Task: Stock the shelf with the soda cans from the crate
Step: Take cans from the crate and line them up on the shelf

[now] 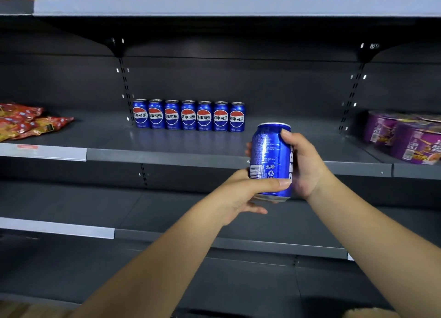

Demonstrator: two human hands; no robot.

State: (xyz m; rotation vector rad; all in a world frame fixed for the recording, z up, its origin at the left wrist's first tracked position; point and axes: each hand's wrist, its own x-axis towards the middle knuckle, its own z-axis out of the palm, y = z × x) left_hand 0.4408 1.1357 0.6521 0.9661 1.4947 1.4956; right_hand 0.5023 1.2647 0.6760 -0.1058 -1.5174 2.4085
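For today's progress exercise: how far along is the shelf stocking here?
Done: seven cans stand in a row on the shelf. In hand: another can, held by both the left hand and right hand before the shelf. Left: setting it down, likely beside the row; the crate is out of view, so what remains cannot be told.

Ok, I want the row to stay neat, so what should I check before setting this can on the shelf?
1. Grip: left hand and right hand both hold the held can: ok.
2. Held can near upright: ok.
3. Logo forward like the row of cans: not ok, barcode faces the camera.
4. Bare shelf right of the row: ok.
5. Dents on far side: cannot tell.
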